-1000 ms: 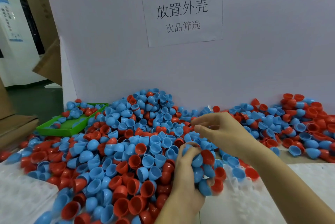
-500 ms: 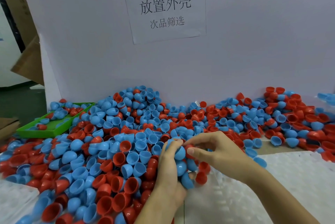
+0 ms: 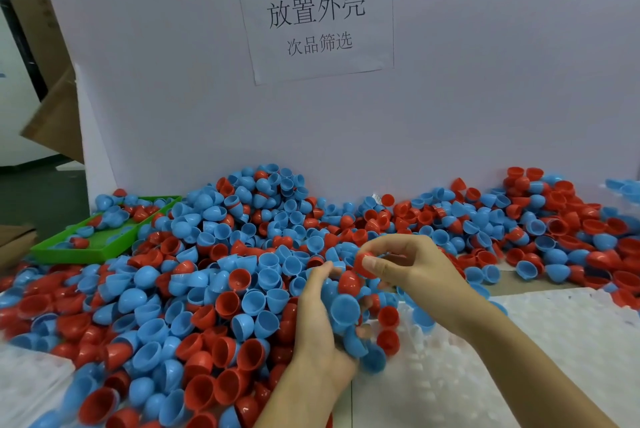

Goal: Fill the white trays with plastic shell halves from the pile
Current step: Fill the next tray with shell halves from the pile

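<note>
Cupping a clutch of blue and red plastic shell halves [image 3: 346, 310] at the near right edge of the big pile [image 3: 207, 271], the left hand [image 3: 318, 330] curls its fingers round them. Just above, the right hand [image 3: 412, 265] pinches one red shell half [image 3: 363, 263] between thumb and fingers. White dimpled trays [image 3: 519, 341] lie near right, beside the pile.
</note>
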